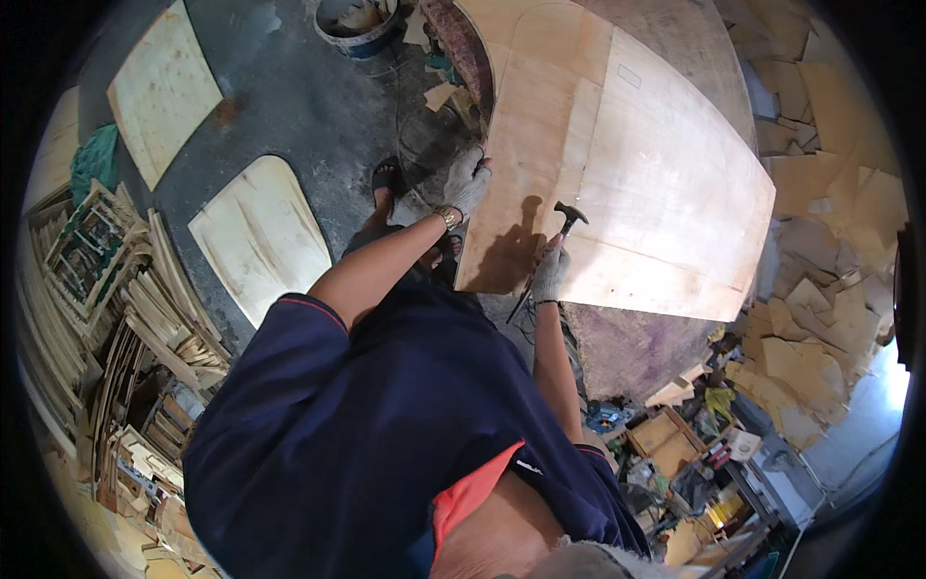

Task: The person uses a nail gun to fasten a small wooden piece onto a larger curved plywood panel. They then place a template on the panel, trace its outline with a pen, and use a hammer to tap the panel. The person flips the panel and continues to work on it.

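Note:
A large pale plywood panel [666, 183] with pencil lines lies over a worn brown work surface [627, 352]. My left hand [466, 183], in a grey glove and with a watch at the wrist, is closed at the panel's left edge, its fingertips curled over the rim. Whether something small is also pinched there is hidden. In my gloved right hand [551, 273] is a claw hammer [571, 213], gripped by its handle near the panel's near edge. The dark head is up over the wood, and the handle's end sticks out below the fist.
Two cut plywood pieces [262, 236] [166, 92] rest on the grey floor at left. Stacked wood strips [164, 318] fill the far left. A bucket [355, 27] stands at the top. Plywood offcuts [805, 357] and a wooden box [666, 439] among clutter lie at right.

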